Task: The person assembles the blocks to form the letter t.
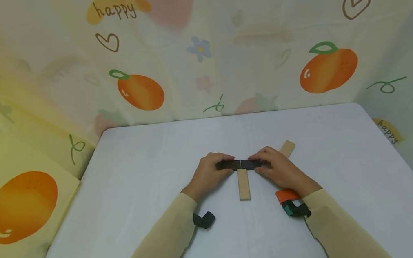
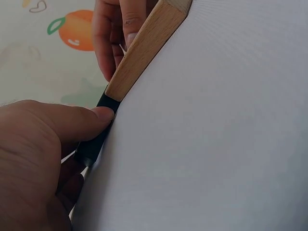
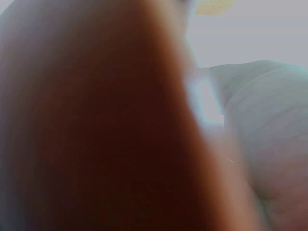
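The left hand [image 1: 212, 171] has its grip clamped on one black block [image 1: 231, 165], thumb against its near side; the right hand [image 1: 278, 168] pinches a second black block [image 1: 248, 164]. The two lie end to end, a thin seam between them. Uneven pressure could skew that line. A pale wooden block [image 1: 243, 185] points toward the person, its far end at the seam; pulling either black block nearer could knock it askew. Farther out on the white worktop [image 1: 87, 197], the right forearm might brush an orange piece [image 1: 285, 196] beside the wrist, or the knuckles another wooden block [image 1: 287, 148] beyond.
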{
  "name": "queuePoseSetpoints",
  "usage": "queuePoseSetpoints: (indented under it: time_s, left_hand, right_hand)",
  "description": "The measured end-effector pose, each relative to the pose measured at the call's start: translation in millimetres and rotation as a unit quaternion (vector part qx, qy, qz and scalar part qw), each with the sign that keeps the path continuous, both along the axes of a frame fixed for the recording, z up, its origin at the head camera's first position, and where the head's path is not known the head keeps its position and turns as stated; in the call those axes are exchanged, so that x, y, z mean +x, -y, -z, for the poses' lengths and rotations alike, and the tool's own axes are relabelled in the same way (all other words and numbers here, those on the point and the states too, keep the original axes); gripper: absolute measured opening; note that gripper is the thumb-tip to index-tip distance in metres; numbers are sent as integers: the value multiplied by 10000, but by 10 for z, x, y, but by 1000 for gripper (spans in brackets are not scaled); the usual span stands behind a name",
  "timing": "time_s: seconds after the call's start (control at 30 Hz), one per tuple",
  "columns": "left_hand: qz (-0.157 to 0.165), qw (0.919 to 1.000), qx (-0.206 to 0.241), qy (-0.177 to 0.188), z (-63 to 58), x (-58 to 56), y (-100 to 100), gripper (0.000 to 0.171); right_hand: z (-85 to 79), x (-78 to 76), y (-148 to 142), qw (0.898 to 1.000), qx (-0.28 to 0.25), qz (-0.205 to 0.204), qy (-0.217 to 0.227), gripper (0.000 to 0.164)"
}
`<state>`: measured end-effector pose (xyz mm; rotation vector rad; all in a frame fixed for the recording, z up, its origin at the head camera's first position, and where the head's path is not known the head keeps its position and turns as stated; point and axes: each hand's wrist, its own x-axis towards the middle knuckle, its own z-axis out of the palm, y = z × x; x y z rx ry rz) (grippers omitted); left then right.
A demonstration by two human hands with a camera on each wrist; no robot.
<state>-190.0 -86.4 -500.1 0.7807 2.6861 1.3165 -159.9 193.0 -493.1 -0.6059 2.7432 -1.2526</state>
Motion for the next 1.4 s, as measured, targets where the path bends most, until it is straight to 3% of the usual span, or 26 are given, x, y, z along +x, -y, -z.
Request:
queuePoseSetpoints:
  time_s: [0.43,0.6,0.83,0.93,1.1,1.4]
  left_hand:
    - [32,10000,-73,-54,-23,17,-8,41]
    - [40,9990,-108,-428,-38,54,-4,41]
    - [347,9895,-226,-1381,-90,276,-19,38]
    - [526,9859,-278,-1565,-93,410,-42,38]
    - [811,9835,-654,-1477,-83,563,-95,44]
    - [849,9785,-1216,-1434,-97,613,-133,52]
  right_hand:
    - [2,3,-2,10000,32,23,-43,36]
    - [-10,10,8,10000,13,52,-16,38]
    - [-3,17,-2,9998,-137,25,-105,39]
    - [16,14,-20,9998,-182,-20,-127,39]
    - [20,15,-51,9998,-195,-11,-89,39]
    - [-140,34,-131,9987,-370,82,-346,35]
